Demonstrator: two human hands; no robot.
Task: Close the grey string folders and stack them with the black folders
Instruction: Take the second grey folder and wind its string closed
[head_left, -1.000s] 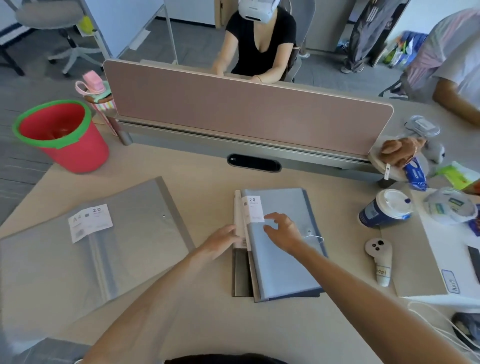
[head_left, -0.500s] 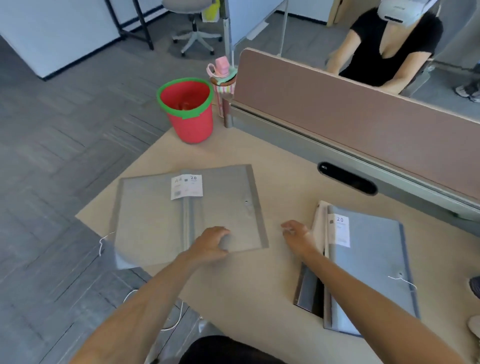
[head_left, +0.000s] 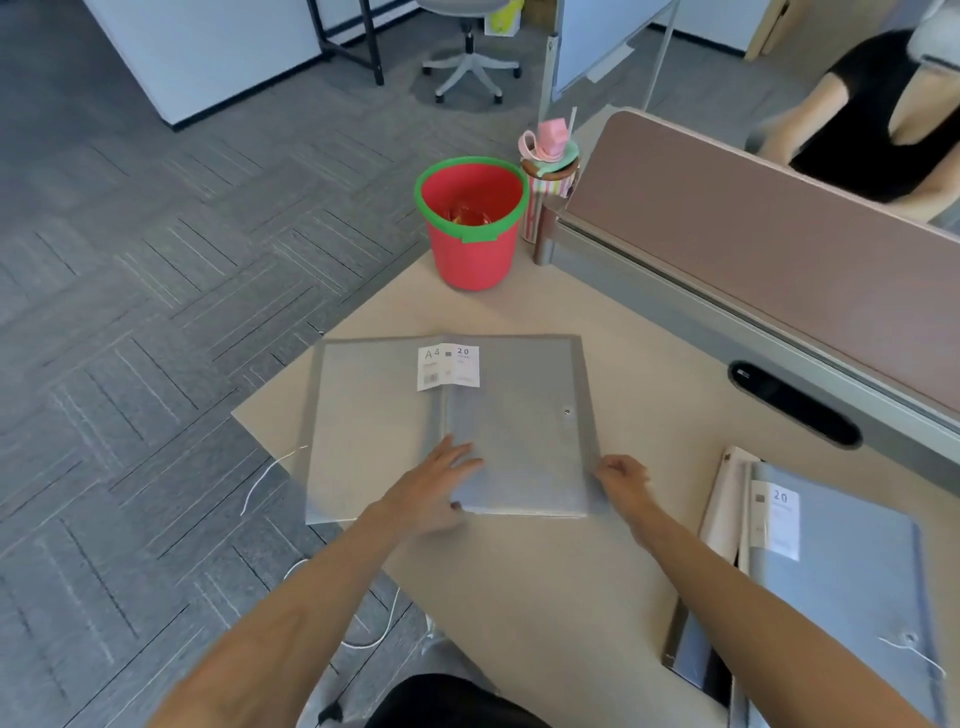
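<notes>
An open grey string folder lies flat at the desk's left corner, white label at its top, its left cover overhanging the desk edge with a white string dangling. My left hand lies flat on it near the spine at the front edge. My right hand pinches the folder's front right corner. At the right edge a closed grey-blue string folder rests on top of the stack of black folders, of which only dark edges show.
A red bucket with a green rim stands at the desk's far left corner, a pink-lidded cup behind it. A brown divider panel runs along the back; a person in black sits beyond it. Floor drops off left.
My view swung left from the stack to the open grey folder. Both hands left the stacked folder and moved onto the open one; the right hand now holds its front right corner.
</notes>
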